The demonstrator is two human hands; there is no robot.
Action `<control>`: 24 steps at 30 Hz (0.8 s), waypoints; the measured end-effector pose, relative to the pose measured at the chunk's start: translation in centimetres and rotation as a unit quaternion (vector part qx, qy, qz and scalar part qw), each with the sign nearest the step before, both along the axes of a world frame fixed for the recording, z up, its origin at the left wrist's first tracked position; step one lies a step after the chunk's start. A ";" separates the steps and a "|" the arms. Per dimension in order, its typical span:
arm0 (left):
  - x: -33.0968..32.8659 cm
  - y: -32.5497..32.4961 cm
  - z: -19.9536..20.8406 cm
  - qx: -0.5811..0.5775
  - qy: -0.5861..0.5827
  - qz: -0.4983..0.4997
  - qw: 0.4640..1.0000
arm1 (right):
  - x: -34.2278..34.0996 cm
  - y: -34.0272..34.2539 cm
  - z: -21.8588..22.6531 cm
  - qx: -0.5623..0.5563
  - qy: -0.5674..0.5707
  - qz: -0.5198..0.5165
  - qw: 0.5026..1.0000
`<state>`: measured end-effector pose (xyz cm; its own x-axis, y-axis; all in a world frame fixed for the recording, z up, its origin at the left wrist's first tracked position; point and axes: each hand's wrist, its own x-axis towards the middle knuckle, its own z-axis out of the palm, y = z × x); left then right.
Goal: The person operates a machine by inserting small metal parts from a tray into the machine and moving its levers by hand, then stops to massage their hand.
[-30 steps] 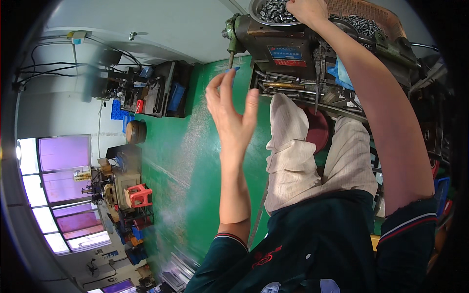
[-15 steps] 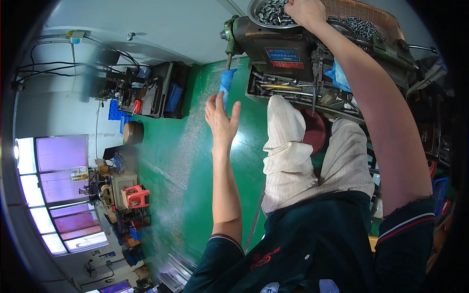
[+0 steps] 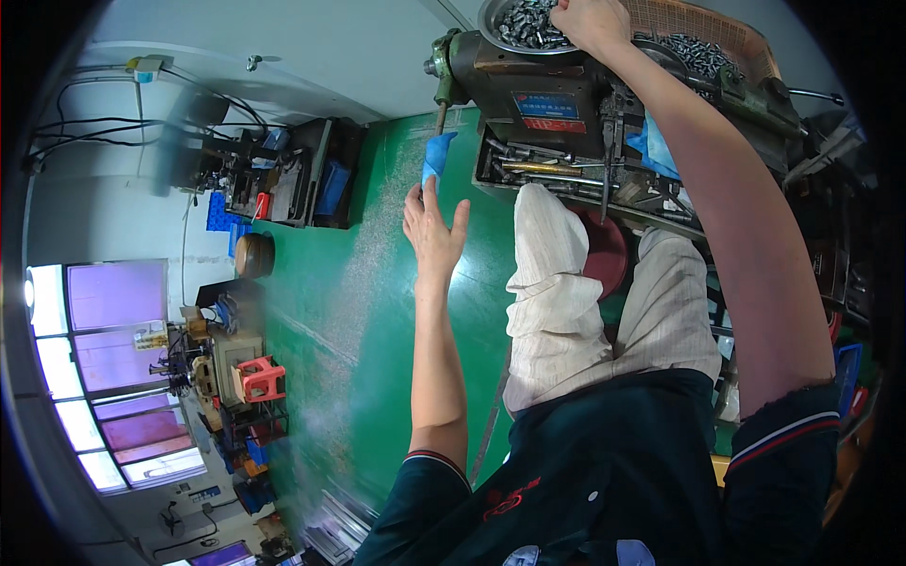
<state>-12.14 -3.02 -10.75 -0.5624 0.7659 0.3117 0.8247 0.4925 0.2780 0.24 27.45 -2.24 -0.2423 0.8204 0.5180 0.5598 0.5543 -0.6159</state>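
My left hand (image 3: pixel 434 229) is stretched out with its fingers extended and thumb spread. Its fingertips are at the lower end of a blue-wrapped handle (image 3: pixel 436 158) on a metal lever. The lever joins the left end of a dark green bench machine (image 3: pixel 543 90). At the upper edge, my right hand (image 3: pixel 595 25) is beside a round metal bowl (image 3: pixel 489 31) of small metal parts (image 3: pixel 533 24). Its fingers are mostly cut off by the picture's edge, so their grip is hidden. A woven tan basket (image 3: pixel 746 28) behind my right wrist holds more small metal parts (image 3: pixel 696 54).
Below the machine, a tray of tools (image 3: pixel 543 170) sits just beyond my knees. A dark red stool (image 3: pixel 607 255) shows between my legs. Across the green floor (image 3: pixel 368 283) are another machine (image 3: pixel 283 174), a red plastic stool (image 3: pixel 258 379) and a brown round container (image 3: pixel 255 256).
My left hand has shifted slightly right, and its fingers still reach toward the blue-wrapped handle. The right hand looks almost unmoved.
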 end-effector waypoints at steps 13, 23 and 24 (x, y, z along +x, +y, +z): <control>-1.2 0.4 0.1 -0.003 -0.008 0.008 1.000 | 0.1 -0.1 0.1 0.004 0.000 -0.011 1.000; -3.5 1.6 -1.4 -0.022 0.020 0.026 0.999 | 0.0 0.0 0.0 0.008 -0.010 -0.008 1.000; -3.8 1.7 -1.5 -0.019 0.036 0.028 0.999 | 0.0 0.0 0.1 0.006 -0.015 -0.003 1.000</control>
